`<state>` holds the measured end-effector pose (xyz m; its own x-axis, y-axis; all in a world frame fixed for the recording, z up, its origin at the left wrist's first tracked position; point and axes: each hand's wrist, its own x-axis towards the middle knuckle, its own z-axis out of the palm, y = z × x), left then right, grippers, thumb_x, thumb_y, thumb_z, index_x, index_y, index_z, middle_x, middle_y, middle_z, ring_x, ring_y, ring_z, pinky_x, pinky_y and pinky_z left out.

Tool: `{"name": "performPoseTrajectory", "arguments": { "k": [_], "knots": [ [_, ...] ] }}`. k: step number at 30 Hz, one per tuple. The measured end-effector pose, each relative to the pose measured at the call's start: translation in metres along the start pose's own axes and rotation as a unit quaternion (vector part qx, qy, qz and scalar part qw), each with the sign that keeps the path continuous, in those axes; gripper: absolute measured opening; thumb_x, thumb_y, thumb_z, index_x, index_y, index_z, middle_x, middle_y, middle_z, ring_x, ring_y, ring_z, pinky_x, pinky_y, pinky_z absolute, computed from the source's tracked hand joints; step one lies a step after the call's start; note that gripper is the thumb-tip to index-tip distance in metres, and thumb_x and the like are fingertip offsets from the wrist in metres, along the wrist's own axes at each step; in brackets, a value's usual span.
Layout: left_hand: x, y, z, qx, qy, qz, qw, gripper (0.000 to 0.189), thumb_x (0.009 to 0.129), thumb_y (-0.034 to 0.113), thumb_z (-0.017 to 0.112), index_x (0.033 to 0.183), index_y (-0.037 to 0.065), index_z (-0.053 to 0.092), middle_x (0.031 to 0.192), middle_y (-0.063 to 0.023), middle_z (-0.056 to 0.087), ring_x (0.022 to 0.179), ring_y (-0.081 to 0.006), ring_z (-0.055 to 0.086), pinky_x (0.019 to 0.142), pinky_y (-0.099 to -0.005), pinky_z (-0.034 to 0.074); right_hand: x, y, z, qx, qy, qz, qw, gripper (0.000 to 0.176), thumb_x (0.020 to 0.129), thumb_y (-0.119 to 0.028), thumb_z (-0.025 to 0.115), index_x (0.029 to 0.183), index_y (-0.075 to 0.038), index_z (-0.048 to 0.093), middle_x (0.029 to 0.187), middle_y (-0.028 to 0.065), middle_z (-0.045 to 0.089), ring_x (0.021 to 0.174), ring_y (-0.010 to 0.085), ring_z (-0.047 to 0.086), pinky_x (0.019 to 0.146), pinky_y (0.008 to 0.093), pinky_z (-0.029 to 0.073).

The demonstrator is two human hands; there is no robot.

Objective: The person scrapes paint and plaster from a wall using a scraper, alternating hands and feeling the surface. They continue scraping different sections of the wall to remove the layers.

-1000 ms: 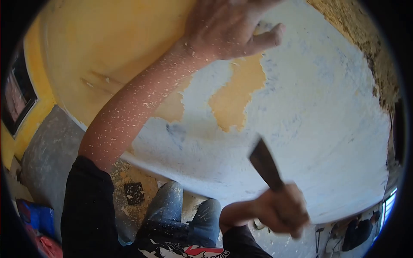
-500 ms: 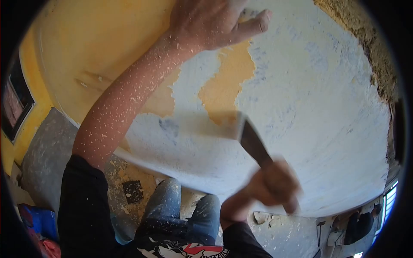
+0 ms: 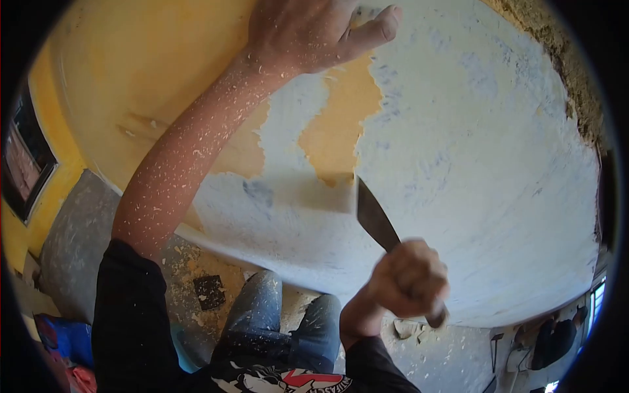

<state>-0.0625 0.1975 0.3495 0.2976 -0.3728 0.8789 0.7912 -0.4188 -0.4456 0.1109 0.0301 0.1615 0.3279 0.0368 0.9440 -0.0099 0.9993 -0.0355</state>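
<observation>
The right hand (image 3: 407, 278), low and right of centre, was closed in a tight fist around the handle of a scraper (image 3: 372, 216). The butt of the handle poked out below the fist. That full grip looked suited to pushing hard along the tool rather than steering it finely.

The scraper's long axis ran diagonally from the fist at lower right up to the upper left. Its dark blade pointed at the bottom tip of the yellow paint patch (image 3: 337, 134) in the middle of the frame. The blade's front edge met the wall (image 3: 485, 164) just there, where yellow gave way to bare white plaster. It lay at a low angle to the surface, probably so the edge could get under the paint.

The left hand (image 3: 308, 33), at the top centre, was pressed against the wall with the thumb stretched out to the right. It held nothing and looked spread flat, though the other fingers ran off the top edge. It seemed to serve as a brace. Pale flakes speckled the forearm (image 3: 190, 164), and chips littered the floor (image 3: 190, 268) beside the person's jeans (image 3: 262, 314).
</observation>
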Motion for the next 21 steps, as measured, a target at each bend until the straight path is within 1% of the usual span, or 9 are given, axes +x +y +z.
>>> {"name": "performPoseTrajectory", "arguments": {
  "k": [2,4,6,8,12,15,18,20,21],
  "knots": [
    [-0.001,-0.003,-0.001,-0.002,0.004,-0.003,1.0,0.073,0.093,0.066,0.031,0.148,0.018,0.035,0.154,-0.0201,0.023,0.143,-0.0454,0.018,0.11,-0.0698,0.016,0.006,-0.024,-0.004,0.103,0.057,-0.099,0.988,0.039,0.092,-0.018,0.048,0.055,-0.016,0.033,0.044,-0.0038,0.035,0.034,0.004,0.029,0.034,0.0196,0.027],
    [-0.002,-0.006,-0.001,0.003,0.012,0.001,1.0,0.074,0.093,0.067,0.031,0.148,0.018,0.035,0.154,-0.0204,0.024,0.143,-0.0456,0.018,0.11,-0.0699,0.016,0.004,-0.021,-0.004,0.102,0.087,-0.073,0.988,0.039,0.092,-0.017,0.047,0.056,-0.016,0.033,0.044,-0.0039,0.036,0.033,0.0045,0.029,0.034,0.0195,0.028],
    [-0.002,0.0,0.0,-0.002,0.018,0.011,1.0,0.075,0.093,0.068,0.031,0.148,0.017,0.035,0.154,-0.0208,0.024,0.142,-0.0458,0.019,0.11,-0.0701,0.016,-0.003,0.001,-0.002,0.02,0.011,0.027,0.999,0.043,0.095,-0.022,0.043,0.055,-0.016,0.028,0.041,-0.0057,0.031,0.032,0.0048,0.027,0.034,0.0209,0.025],
    [-0.001,-0.001,-0.001,-0.015,0.017,0.009,1.0,0.075,0.093,0.067,0.032,0.148,0.017,0.034,0.154,-0.0207,0.024,0.142,-0.046,0.019,0.11,-0.0698,0.016,0.001,-0.02,-0.006,0.068,0.067,-0.068,0.993,0.045,0.095,-0.022,0.046,0.056,-0.016,0.027,0.041,-0.0049,0.029,0.033,0.0057,0.026,0.034,0.0238,0.026],
    [-0.002,0.001,-0.003,-0.01,0.008,0.024,1.0,0.075,0.093,0.067,0.032,0.149,0.017,0.034,0.154,-0.0204,0.024,0.142,-0.0461,0.019,0.11,-0.0697,0.016,-0.004,0.002,-0.003,0.039,0.019,0.044,0.998,0.043,0.095,-0.02,0.044,0.056,-0.015,0.027,0.041,-0.0063,0.03,0.032,0.0058,0.028,0.034,0.0244,0.026],
    [-0.002,-0.003,-0.005,0.006,0.004,0.014,1.0,0.075,0.093,0.066,0.031,0.149,0.017,0.034,0.154,-0.0202,0.024,0.142,-0.0462,0.019,0.109,-0.07,0.016,-0.004,-0.011,-0.006,0.106,0.066,-0.085,0.989,0.04,0.094,-0.017,0.047,0.057,-0.014,0.029,0.042,-0.0019,0.032,0.035,0.0091,0.035,0.039,0.0238,0.033],
    [-0.002,0.002,-0.001,-0.012,-0.004,0.011,1.0,0.074,0.093,0.065,0.033,0.149,0.016,0.033,0.154,-0.0204,0.024,0.143,-0.0464,0.018,0.109,-0.0703,0.015,-0.02,-0.01,-0.005,-0.082,0.057,0.263,0.96,0.032,0.085,-0.016,0.052,0.059,-0.015,0.034,0.046,0.001,0.034,0.041,0.0117,0.039,0.044,0.0256,0.031],
    [0.0,0.001,-0.007,-0.022,-0.019,0.0,1.0,0.072,0.093,0.061,0.037,0.149,0.016,0.033,0.154,-0.0207,0.024,0.143,-0.0462,0.018,0.11,-0.0691,0.014,-0.025,-0.027,-0.004,-0.109,0.139,0.071,0.982,0.038,0.083,-0.012,0.049,0.053,-0.015,0.026,0.045,0.0001,0.032,0.038,0.0141,0.031,0.043,0.026,0.027],
    [0.001,0.001,-0.007,-0.009,-0.024,-0.009,1.0,0.071,0.093,0.06,0.038,0.149,0.016,0.034,0.154,-0.0208,0.024,0.143,-0.0463,0.018,0.111,-0.0683,0.014,-0.025,-0.017,-0.005,-0.1,0.136,0.075,0.983,0.038,0.083,-0.012,0.049,0.053,-0.015,0.026,0.045,0.0001,0.032,0.038,0.0141,0.031,0.043,0.026,0.027]
  ]
}}
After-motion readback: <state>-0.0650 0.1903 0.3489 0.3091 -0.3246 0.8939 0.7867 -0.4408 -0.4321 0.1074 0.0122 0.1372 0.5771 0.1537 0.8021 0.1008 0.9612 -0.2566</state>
